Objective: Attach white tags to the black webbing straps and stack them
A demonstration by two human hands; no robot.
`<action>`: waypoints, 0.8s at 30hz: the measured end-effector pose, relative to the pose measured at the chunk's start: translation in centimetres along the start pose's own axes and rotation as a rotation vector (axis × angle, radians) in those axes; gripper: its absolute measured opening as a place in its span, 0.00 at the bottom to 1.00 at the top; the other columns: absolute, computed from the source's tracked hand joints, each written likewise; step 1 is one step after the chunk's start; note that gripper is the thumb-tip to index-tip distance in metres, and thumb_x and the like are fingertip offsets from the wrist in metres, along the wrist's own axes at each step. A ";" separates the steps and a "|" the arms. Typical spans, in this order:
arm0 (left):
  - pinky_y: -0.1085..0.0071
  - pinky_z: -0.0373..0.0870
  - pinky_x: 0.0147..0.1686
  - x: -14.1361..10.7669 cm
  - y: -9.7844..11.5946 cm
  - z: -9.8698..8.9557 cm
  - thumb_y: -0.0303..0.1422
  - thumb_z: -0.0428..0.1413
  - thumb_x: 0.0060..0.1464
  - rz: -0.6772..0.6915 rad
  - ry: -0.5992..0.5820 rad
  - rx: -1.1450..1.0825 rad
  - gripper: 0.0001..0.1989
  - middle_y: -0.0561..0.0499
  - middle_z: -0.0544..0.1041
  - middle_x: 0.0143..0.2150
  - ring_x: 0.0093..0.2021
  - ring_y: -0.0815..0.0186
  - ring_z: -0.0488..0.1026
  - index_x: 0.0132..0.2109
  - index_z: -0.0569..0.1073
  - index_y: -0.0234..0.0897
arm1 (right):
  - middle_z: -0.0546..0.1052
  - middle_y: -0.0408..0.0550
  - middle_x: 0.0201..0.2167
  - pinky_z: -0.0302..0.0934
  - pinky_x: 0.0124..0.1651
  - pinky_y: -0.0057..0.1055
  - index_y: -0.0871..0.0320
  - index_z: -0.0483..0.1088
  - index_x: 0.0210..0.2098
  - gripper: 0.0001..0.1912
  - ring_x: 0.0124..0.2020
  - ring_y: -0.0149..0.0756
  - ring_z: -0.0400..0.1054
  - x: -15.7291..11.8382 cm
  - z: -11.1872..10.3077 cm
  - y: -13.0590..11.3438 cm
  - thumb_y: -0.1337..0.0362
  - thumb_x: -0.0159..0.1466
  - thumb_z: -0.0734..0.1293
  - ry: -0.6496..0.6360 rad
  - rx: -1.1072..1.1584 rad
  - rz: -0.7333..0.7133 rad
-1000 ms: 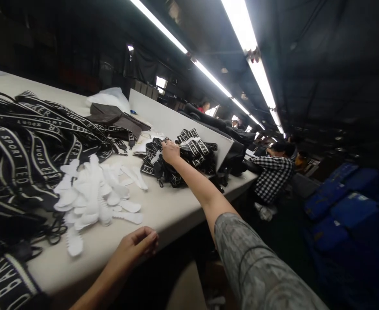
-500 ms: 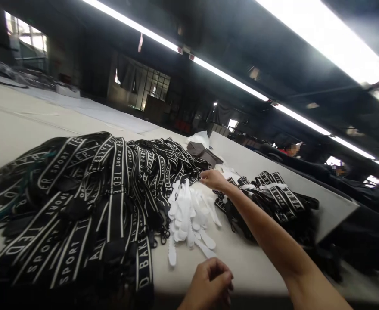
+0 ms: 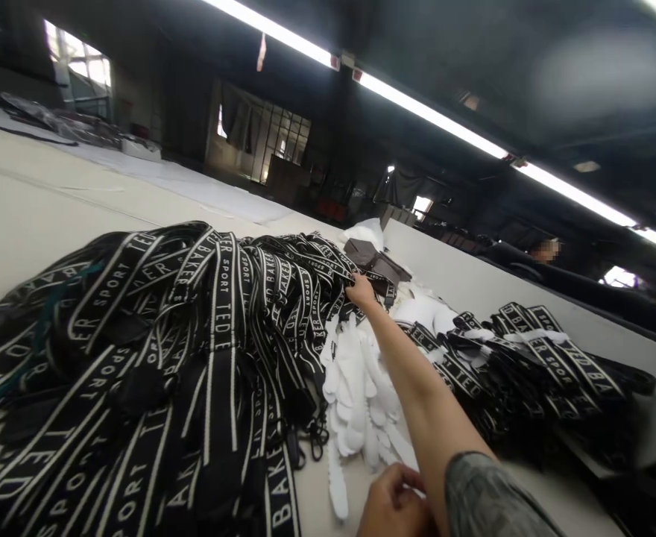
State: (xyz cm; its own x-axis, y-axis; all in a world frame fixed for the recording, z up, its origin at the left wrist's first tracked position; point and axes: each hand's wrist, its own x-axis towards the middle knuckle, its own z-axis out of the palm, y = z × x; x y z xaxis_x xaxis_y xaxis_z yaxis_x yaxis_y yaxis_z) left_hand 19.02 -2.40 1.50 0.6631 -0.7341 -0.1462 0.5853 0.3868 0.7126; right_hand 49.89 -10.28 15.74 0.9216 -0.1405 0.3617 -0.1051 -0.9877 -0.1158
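Note:
A big heap of black straps with white lettering (image 3: 221, 298) covers the left and middle of the table. My right hand (image 3: 361, 291) reaches to the heap's far right end, its fingers closed on a black strap there. White plastic tag-like strips with toothed edges (image 3: 353, 388) lie in a loose pile beside the heap, below my right forearm. At the bottom, my left hand (image 3: 398, 503) is near these strips with its fingers curled in; nothing shows in it. My right forearm partly covers its fingertips.
Bundles of lettered straps tied with white bands (image 3: 540, 350) lie on the right. Behind my right hand are dark brown folded pieces (image 3: 376, 261) and a white plastic bag (image 3: 364, 233). Another person (image 3: 546, 250) is in the right background, beyond a white panel (image 3: 445, 265).
My right hand has reached farther, onto the straps at the far end of the heap. My left hand stays curled at the bottom. The whole view has shifted.

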 end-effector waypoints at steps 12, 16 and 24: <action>0.76 0.56 0.17 -1.7 2.0 2.0 0.45 0.62 0.36 -0.043 -0.049 0.080 0.21 0.53 0.72 0.21 0.16 0.71 0.67 0.33 0.68 0.35 | 0.68 0.66 0.59 0.58 0.57 0.47 0.60 0.57 0.65 0.47 0.59 0.59 0.63 -15.4 -8.5 13.8 0.46 0.53 0.73 -0.229 -0.273 0.227; 0.76 0.57 0.19 -1.7 1.3 3.4 0.45 0.63 0.36 -0.015 -0.044 0.191 0.21 0.52 0.73 0.21 0.18 0.71 0.67 0.33 0.70 0.34 | 0.65 0.67 0.62 0.57 0.59 0.46 0.60 0.50 0.67 0.49 0.62 0.56 0.60 -18.7 -8.0 15.0 0.47 0.55 0.72 -0.254 -0.277 0.322; 0.75 0.59 0.19 -0.4 -2.6 4.6 0.49 0.64 0.34 -0.022 -0.146 0.423 0.23 0.53 0.72 0.19 0.17 0.70 0.66 0.30 0.70 0.35 | 0.69 0.66 0.57 0.59 0.57 0.47 0.61 0.48 0.67 0.53 0.56 0.55 0.66 -18.2 -5.5 14.7 0.50 0.50 0.74 -0.125 -0.234 0.271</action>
State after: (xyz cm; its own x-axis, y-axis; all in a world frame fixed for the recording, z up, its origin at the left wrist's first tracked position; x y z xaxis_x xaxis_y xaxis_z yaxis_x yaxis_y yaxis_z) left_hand 15.13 -5.65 2.86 0.5621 -0.8224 -0.0879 0.3363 0.1301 0.9327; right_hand 29.55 -22.64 12.55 0.8856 -0.4038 0.2297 -0.4206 -0.9068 0.0273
